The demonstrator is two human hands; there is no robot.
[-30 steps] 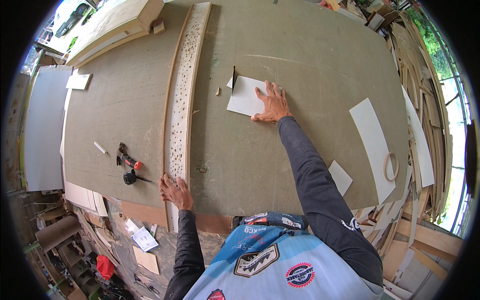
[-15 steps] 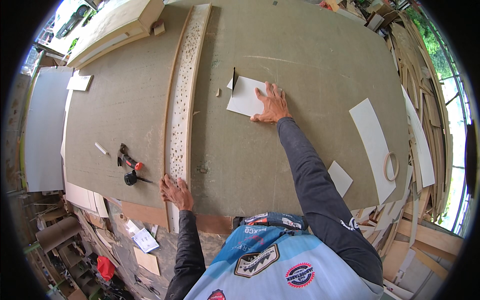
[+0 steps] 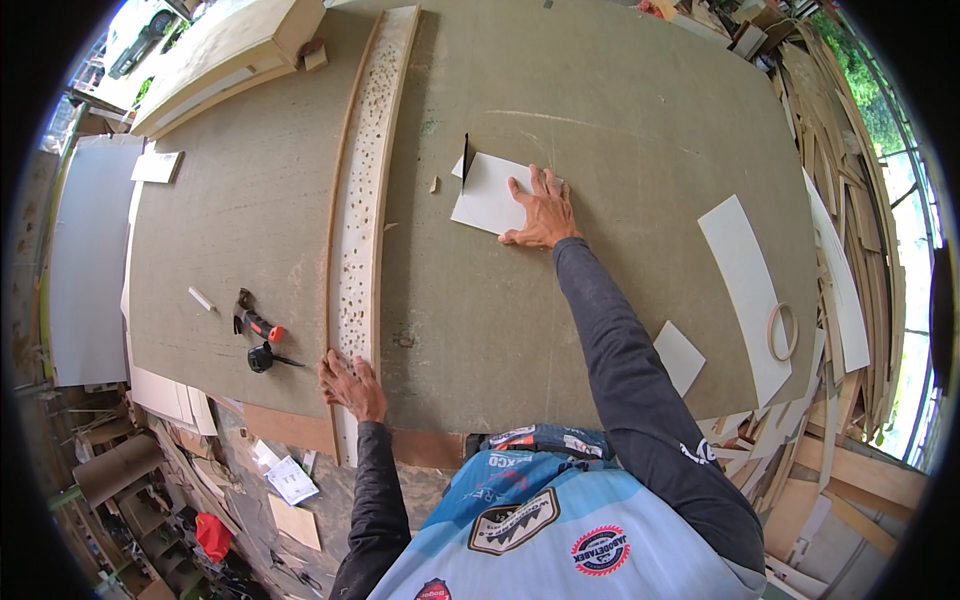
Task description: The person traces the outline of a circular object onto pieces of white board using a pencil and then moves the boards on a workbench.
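Observation:
A long white board (image 3: 357, 230) dotted with small brown marks, with wooden side edges, lies across the worktable (image 3: 600, 330). My left hand (image 3: 352, 387) rests on its near end, fingers spread. Further out to the right, my right hand (image 3: 543, 210) lies spread over a white rectangular panel (image 3: 485, 196) and touches its right side. A thin dark blade-like strip (image 3: 466, 160) stands at the panel's upper left corner; what it belongs to I cannot tell. A small wood chip (image 3: 434, 185) lies between the long board and the panel.
Left of the board lie a hammer (image 3: 257, 318), a black tape measure (image 3: 262, 358) and a short white stick (image 3: 202, 299). A wooden box (image 3: 230, 75) stands far left. At right are a curved white strip (image 3: 740, 280), a ring of edging tape (image 3: 782, 332) and stacked wood offcuts (image 3: 850, 190).
Both hands stay where they were on the board and the panel. The whole view has shifted very slightly.

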